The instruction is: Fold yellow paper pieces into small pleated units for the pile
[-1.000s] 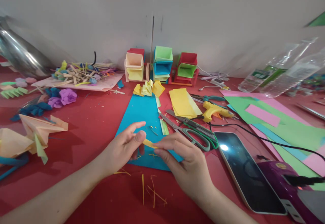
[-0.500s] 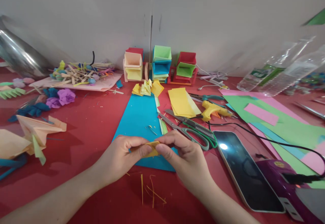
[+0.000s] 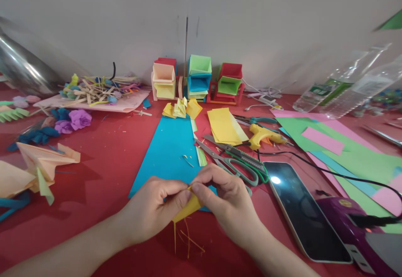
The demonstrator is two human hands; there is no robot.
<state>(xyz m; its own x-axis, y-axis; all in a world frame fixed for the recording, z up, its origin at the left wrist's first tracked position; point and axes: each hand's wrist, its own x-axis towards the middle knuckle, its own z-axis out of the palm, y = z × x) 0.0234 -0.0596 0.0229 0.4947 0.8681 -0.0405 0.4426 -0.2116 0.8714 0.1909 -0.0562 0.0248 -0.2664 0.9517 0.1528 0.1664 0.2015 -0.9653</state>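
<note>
Between my hands is a piece of yellow paper (image 3: 189, 208), its top edge pinched and partly hidden by my fingers. My left hand (image 3: 157, 203) is closed on its left side, thumb in front. My right hand (image 3: 224, 195) pinches the upper right corner with thumb and forefinger. Both hands meet over the near end of a blue paper sheet (image 3: 169, 155) on the red table. Just below the yellow paper lie thin yellow paper strips (image 3: 189, 239).
Scissors (image 3: 230, 164), a utility knife (image 3: 241, 155), a yellow glue gun (image 3: 265, 135) and a phone (image 3: 304, 210) lie to the right. Yellow paper squares (image 3: 222, 126) and folded yellow pieces (image 3: 180, 108) sit behind. Folded paper boxes (image 3: 199, 82) stand by the wall.
The yellow paper has turned and tilted, showing more of its face below my fingers. Both hands are still pinching it, with the left slightly lower.
</note>
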